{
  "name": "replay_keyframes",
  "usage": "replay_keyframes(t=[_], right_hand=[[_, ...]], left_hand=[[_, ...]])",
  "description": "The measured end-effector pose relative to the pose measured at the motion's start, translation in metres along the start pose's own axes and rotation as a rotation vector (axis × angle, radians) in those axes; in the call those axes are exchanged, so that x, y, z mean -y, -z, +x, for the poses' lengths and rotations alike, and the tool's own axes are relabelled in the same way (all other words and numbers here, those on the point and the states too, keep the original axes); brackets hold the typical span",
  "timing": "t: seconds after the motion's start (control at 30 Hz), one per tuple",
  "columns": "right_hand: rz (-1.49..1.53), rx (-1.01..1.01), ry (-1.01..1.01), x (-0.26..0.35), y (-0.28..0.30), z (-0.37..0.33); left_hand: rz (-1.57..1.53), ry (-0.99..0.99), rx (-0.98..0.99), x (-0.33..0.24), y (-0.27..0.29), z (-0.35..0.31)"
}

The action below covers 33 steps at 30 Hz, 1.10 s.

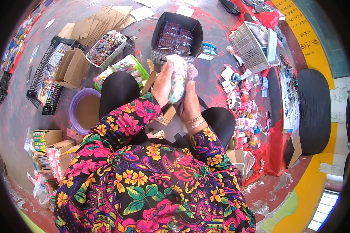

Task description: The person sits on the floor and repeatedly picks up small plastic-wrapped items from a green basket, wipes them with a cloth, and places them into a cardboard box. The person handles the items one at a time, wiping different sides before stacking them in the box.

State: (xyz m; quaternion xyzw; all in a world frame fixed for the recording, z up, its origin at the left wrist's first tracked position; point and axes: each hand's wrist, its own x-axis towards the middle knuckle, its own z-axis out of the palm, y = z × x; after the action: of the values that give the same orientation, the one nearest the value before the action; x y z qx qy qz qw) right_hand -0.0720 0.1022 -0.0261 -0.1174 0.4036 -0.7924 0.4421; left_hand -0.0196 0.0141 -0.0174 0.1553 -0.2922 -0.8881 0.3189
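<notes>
Between my two hands, a clear plastic bag [178, 79] with white and pastel-coloured contents is held upright above my lap; what is inside is too blurred to name. My left hand [163, 86] presses on its left side, thumb up along it. On its right side is my right hand [191, 101], wearing bracelets at the wrist, with a greyish-purple filmy bit of wrapping near its fingertips. The fingers of both hands are partly hidden behind the bag. Just beyond stands a black box [199, 33] of dark packaged bundles. A green basket [142, 68] of bagged small items lies left of my hands.
A purple basin [73, 112] stands by my left knee. Farther left are a white basket [121, 48] of hair ties, an open cardboard box [72, 68] and a black crate [37, 93]. To the right lie a heap of small trinkets [243, 97] and a grey basket [245, 44].
</notes>
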Motion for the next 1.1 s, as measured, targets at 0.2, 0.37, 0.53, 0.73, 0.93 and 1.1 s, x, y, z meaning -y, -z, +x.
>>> replay_keyframes(t=[0.2, 0.37, 0.53, 0.73, 0.93, 1.1], right_hand=[[-0.456, -0.076, 0.226, 0.011, -0.004, 0.001], [-0.658, -0.230, 0.239, 0.021, 0.013, 0.004], [-0.411, -0.211, 0.257, 0.035, 0.019, 0.007], [0.189, -0.018, 0.074, 0.048, 0.025, 0.001], [0.158, -0.003, 0.161, -0.004, -0.001, 0.002], [0.011, -0.064, 0.255, -0.005, 0.002, 0.005]], left_hand=[[-0.114, 0.158, 0.066, 0.002, -0.002, -0.003], [0.045, 0.118, 0.130, 0.013, 0.001, 0.003], [-0.229, 0.185, 0.163, 0.012, 0.002, 0.005], [-0.335, -0.028, 0.072, -0.002, 0.006, 0.013], [-0.121, -0.164, -0.034, 0.022, -0.009, -0.004], [-0.192, -0.113, 0.092, 0.021, -0.003, 0.003]])
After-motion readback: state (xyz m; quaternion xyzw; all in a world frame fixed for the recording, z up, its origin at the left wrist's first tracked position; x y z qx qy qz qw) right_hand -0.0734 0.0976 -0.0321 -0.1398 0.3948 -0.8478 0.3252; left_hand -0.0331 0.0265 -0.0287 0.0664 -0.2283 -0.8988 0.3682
